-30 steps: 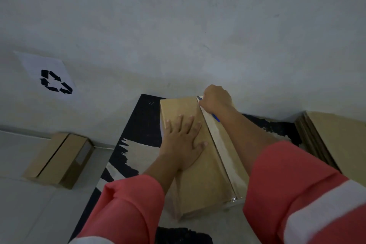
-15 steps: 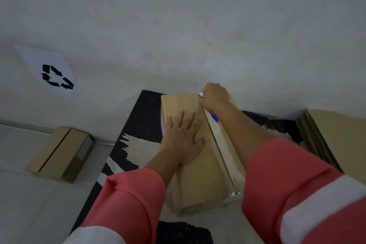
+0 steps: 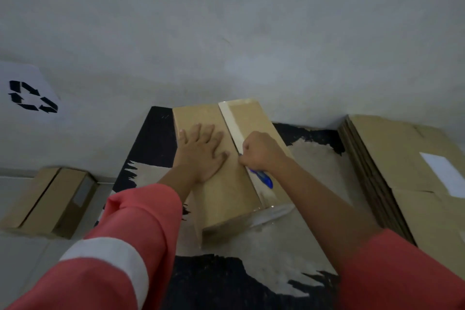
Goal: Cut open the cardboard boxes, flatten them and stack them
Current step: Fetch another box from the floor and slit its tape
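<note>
A long brown cardboard box [image 3: 226, 191] lies on a black and beige mat, its top seam covered by a strip of clear tape [image 3: 232, 121]. My left hand [image 3: 202, 151] presses flat on the box's left flap with fingers spread. My right hand [image 3: 260, 151] grips a blue-handled cutter [image 3: 263, 178] whose tip meets the taped seam about halfway along the box. The blade itself is hidden by my fingers.
A stack of flattened cardboard [image 3: 407, 173] lies at the right against the wall. A closed small box [image 3: 50, 201] sits on the floor at the left. A recycling sign [image 3: 30, 95] hangs on the grey wall, which stands just behind the box.
My right hand has drawn the cutter along the seam from the box's far end toward me, to about the middle. My left hand has stayed pressed on the flap.
</note>
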